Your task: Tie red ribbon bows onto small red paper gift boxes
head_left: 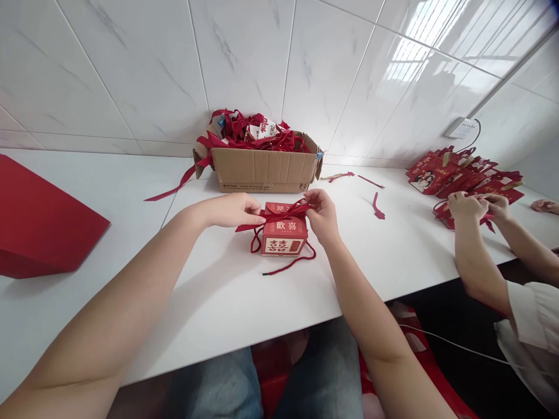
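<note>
A small red gift box with Chinese characters on its front and lid stands upright on the white table. Across its top lies a red ribbon, crossed or looped at the middle. My left hand pinches the ribbon at the box's left side, and a loose end pokes out below the fingers. On the right, my right hand grips a loop of the same ribbon between thumb and fingers. A dark red twisted cord hangs from the box's sides and trails on the table in front.
Behind the box, a cardboard box overflows with red ribbons. Ribbon scraps lie to the right. A large red object sits at left. At right, a co-worker's hands handle a red item near several red gift bags.
</note>
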A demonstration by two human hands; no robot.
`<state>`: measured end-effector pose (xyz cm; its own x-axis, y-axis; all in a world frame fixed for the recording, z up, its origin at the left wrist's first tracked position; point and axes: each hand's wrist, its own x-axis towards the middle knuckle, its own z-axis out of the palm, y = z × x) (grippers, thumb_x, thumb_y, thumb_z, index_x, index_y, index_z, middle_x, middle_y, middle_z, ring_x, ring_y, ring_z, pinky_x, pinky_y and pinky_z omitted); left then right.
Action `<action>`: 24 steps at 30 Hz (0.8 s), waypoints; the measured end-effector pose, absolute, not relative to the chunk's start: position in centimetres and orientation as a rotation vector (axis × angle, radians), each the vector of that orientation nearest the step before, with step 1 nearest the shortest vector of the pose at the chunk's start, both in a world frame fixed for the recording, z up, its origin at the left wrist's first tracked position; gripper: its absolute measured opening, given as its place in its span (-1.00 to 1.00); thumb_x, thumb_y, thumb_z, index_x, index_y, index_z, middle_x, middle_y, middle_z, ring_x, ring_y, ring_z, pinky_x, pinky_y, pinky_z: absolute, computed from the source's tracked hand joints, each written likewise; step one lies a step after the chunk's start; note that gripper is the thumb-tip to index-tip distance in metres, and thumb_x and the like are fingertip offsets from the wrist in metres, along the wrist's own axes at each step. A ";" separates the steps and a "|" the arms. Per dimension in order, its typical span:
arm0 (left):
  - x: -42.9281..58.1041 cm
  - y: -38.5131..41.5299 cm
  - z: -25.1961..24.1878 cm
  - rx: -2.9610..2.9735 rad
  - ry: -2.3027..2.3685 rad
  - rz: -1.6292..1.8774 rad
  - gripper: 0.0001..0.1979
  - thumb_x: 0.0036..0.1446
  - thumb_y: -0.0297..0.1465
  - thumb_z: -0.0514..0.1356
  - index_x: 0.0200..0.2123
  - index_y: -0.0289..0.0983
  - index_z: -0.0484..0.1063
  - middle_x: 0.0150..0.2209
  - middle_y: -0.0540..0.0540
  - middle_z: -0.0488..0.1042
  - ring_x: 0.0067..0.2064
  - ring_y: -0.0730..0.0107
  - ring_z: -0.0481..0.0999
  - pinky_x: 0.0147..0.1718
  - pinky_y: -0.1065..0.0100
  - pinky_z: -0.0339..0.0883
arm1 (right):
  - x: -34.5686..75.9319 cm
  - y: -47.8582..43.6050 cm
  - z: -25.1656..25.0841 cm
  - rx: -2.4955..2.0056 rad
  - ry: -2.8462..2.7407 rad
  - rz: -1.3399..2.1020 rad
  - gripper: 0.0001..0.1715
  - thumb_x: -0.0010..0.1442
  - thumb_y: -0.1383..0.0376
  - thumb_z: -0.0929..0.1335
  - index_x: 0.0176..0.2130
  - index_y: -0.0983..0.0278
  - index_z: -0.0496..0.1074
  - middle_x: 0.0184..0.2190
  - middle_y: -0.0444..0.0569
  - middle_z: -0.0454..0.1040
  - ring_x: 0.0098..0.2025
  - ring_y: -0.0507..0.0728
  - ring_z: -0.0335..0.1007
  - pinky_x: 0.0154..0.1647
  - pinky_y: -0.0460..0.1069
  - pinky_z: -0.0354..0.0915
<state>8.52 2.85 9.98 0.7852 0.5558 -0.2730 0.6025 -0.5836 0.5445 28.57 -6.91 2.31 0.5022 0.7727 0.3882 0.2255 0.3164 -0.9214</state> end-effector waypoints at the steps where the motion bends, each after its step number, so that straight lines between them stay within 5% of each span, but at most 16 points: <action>1: 8.4 2.9 10.1 2.357 0.854 -0.107 -0.65 -0.08 -0.16 0.22 -0.61 -0.23 0.15 -0.58 0.03 0.15 -0.54 0.44 0.07 -0.53 0.33 -0.08 | 28.7 -7.0 2.5 -1.247 -1.021 0.525 -0.77 -0.06 0.32 0.39 -0.31 0.20 0.33 -0.36 -0.14 0.37 -0.27 0.05 0.34 -0.30 -0.03 0.31; 7: 6.7 4.1 10.9 2.460 0.925 -0.201 -0.75 -0.10 -0.15 0.22 -0.34 -0.13 0.48 -0.22 -0.03 0.52 -0.20 0.16 0.45 -0.33 0.33 0.23 | 30.3 -8.5 3.9 -1.122 -1.132 0.971 -0.55 -0.08 0.33 0.45 -0.13 0.13 0.39 -0.05 -0.07 0.41 0.04 0.16 0.33 -0.02 0.07 0.35; 12: 7.1 4.1 10.3 2.431 0.968 0.182 -0.48 -0.08 -0.36 0.12 0.04 -0.09 0.39 0.16 -0.02 0.37 0.15 0.07 0.35 0.01 0.26 0.28 | 31.5 -9.9 4.6 -1.196 -1.365 1.023 -0.07 -0.13 0.36 0.52 0.16 -0.09 0.22 0.28 -0.13 0.12 0.31 0.23 0.06 0.25 0.19 0.18; 16: 8.7 3.1 9.4 2.326 0.743 0.290 -0.40 -0.07 -0.45 0.03 0.09 -0.02 0.38 0.20 0.08 0.34 0.20 0.16 0.31 0.13 0.28 0.23 | 31.3 -9.9 4.5 -1.365 -1.376 1.041 0.21 -0.20 0.28 0.58 0.27 -0.16 0.01 0.33 -0.06 -0.02 0.22 0.27 0.21 0.19 0.26 0.25; 24: 8.2 3.2 10.2 2.219 0.945 0.456 -0.81 0.07 -0.25 0.10 -0.29 -0.15 0.45 -0.20 -0.01 0.56 -0.21 0.24 0.51 -0.36 0.34 0.33 | 30.5 -8.6 3.5 -1.363 -1.177 0.841 -0.23 -0.02 0.12 0.49 0.15 0.02 0.25 0.07 0.01 0.35 -0.08 0.15 0.42 -0.03 0.14 0.41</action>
<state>8.19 3.16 10.17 0.6763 0.7347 0.0534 0.4992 -0.5104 0.7002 30.52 -8.57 3.53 0.2554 0.9576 0.1336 0.1836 0.0877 -0.9791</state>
